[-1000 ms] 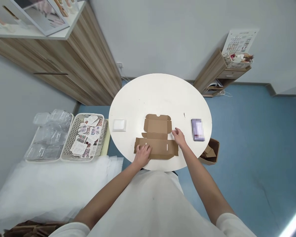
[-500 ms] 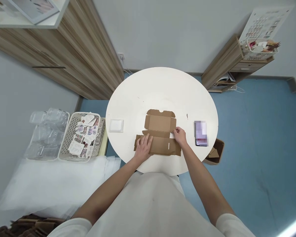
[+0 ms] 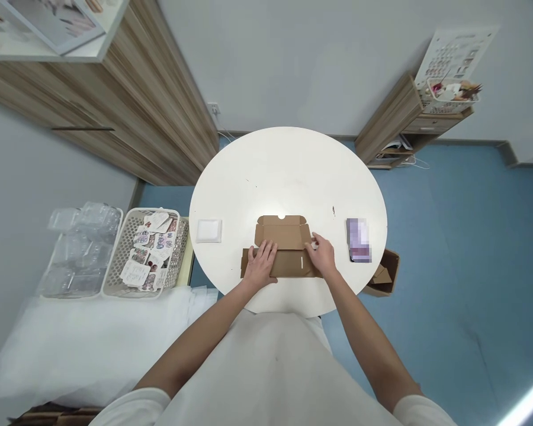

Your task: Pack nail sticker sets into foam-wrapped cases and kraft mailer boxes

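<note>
Two bare hands bend a creased brown cardboard sheet [image 3: 284,235] at the near side of a white bench [image 3: 288,168].
Compared with half a second ago, I see the far panel sitting against the near one, the strip between them no longer flat. The left hand [image 3: 260,269] rests on the near panel, fingers slightly spread; the right hand [image 3: 322,255] is at the crease's right end, and I cannot tell whether its fingers pinch the cardboard. Left of the bench, a white basket [image 3: 182,251] holds printed cards [image 3: 153,249]; at right, a carton [image 3: 394,273] holds cardboard pieces [image 3: 382,274].
</note>
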`<action>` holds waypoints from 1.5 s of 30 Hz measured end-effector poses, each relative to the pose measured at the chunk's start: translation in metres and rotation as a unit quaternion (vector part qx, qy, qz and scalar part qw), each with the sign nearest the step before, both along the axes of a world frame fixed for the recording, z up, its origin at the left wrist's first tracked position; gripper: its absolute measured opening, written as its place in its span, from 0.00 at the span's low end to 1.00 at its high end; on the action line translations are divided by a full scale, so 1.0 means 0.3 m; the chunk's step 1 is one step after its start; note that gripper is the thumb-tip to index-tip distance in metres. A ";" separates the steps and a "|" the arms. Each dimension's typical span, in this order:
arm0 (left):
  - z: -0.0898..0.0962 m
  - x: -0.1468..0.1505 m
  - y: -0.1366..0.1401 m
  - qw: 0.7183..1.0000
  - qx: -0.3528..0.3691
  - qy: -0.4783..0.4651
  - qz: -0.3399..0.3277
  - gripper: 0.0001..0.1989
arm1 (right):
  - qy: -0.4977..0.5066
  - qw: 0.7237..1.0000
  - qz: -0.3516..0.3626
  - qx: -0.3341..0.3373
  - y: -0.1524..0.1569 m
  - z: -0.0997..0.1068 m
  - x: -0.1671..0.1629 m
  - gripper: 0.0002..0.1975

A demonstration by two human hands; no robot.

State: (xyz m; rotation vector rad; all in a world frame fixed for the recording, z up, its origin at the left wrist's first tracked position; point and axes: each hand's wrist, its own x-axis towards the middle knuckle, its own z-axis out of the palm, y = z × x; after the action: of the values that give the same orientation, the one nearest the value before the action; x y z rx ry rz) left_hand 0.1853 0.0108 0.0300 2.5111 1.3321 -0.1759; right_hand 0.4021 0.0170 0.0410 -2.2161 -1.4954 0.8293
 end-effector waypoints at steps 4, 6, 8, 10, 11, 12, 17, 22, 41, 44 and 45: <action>0.001 -0.019 -0.007 1.000 -0.004 0.011 -0.009 0.53 | -0.116 0.960 0.245 0.065 -0.097 0.024 -0.072 0.41; 0.006 -0.030 -0.012 1.000 -0.005 0.015 -0.019 0.54 | -0.135 0.932 0.336 0.026 -0.142 0.013 -0.101 0.47; 0.010 -0.051 -0.022 1.000 0.001 0.015 -0.024 0.55 | -0.161 0.923 0.349 -0.009 -0.176 -0.007 -0.122 0.52; 0.010 -0.089 -0.042 1.000 0.010 0.011 -0.001 0.57 | -0.180 0.924 0.336 -0.024 -0.199 -0.026 -0.137 0.53; 0.007 -0.115 -0.057 0.999 0.015 0.008 0.028 0.57 | -0.184 0.925 0.330 -0.027 -0.207 -0.033 -0.144 0.53; 0.000 -0.145 -0.073 0.998 0.017 0.003 0.066 0.56 | -0.185 0.927 0.325 -0.029 -0.215 -0.036 -0.152 0.53; -0.064 -0.305 -0.150 0.958 -0.035 -0.088 0.272 0.46 | -0.169 0.936 0.307 -0.029 -0.262 -0.037 -0.202 0.53; -0.094 -0.344 -0.158 0.926 -0.099 -0.241 0.275 0.27 | -0.160 0.949 0.269 -0.034 -0.316 -0.065 -0.281 0.50; -0.050 -0.302 -0.233 0.921 -0.034 -0.326 0.210 0.21 | -0.153 0.951 0.264 -0.053 -0.304 -0.073 -0.400 0.61; -0.070 -0.313 -0.236 0.924 -0.031 -0.320 0.206 0.17 | -0.152 0.942 0.290 -0.074 -0.323 -0.056 -0.392 0.63; -0.076 -0.317 -0.236 0.924 -0.034 -0.322 0.202 0.15 | -0.152 0.940 0.294 -0.079 -0.329 -0.049 -0.388 0.64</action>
State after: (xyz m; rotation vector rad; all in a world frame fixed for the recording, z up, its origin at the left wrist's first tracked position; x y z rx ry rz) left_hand 0.0902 -0.0601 0.0072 1.9053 1.4532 0.6237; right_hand 0.2856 -0.0818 0.0261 -2.0892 -2.3890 0.8130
